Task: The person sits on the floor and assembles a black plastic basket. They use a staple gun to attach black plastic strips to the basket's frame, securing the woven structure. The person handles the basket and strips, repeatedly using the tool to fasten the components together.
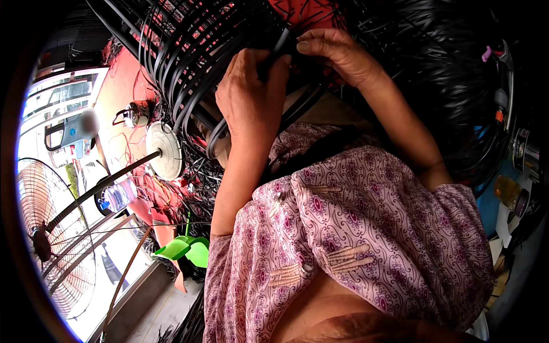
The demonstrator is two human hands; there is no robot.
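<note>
A curved lattice of smooth black strips [197, 43] is spread left of the left hand [251, 94], by which a glossy strip [281, 40] is pinched; the right hand [340, 54] is curled nearby, its grip indiscernible; shaggy black strands [426, 74] are heaped rightward.

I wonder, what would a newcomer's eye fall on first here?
Probably the pink patterned shirt, lower centre. Above it, the left hand and right hand are at looped black strips. The fan at far left and bright green object left of the shirt also stand out.
</note>
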